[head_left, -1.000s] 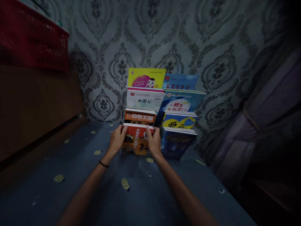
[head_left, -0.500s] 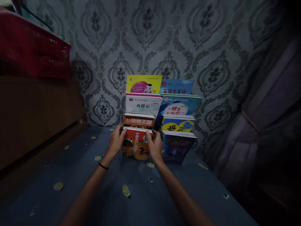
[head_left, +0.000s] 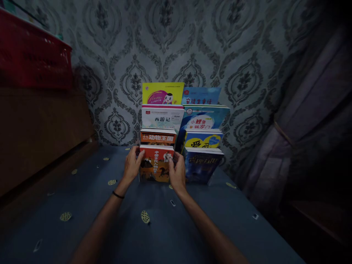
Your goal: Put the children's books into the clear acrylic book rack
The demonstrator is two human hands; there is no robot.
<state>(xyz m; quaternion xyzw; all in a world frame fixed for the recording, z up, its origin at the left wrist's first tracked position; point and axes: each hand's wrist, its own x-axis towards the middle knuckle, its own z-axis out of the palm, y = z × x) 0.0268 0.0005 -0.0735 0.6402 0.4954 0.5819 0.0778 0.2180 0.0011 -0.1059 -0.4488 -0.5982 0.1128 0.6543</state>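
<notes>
An orange-red book (head_left: 155, 167) with animal pictures stands upright at the front of the left row. My left hand (head_left: 132, 165) holds its left edge, thumb on the cover and fingers behind. On the opposite edge is my right hand (head_left: 178, 172), its thumb against the front cover and its fingers partly hidden. Behind this book rise an orange animal book (head_left: 158, 137), a white book (head_left: 162, 118) and a yellow book (head_left: 163, 91). Close to my right hand, a dark blue book (head_left: 202, 167) fronts the second row, with a yellow-and-blue book (head_left: 203, 139) behind it.
A teal book (head_left: 217, 117) and a light blue book (head_left: 203, 94) stand farther back on the right. The blue patterned cloth (head_left: 121, 227) lies beneath. At left, a red basket (head_left: 35, 55) sits on a brown wooden cabinet (head_left: 44, 135); a curtain (head_left: 266, 157) hangs at right.
Both hands have slid slightly down the sides of the orange-red book, the right one more. The whole scene has shifted a little left and up in view. The books keep their arrangement.
</notes>
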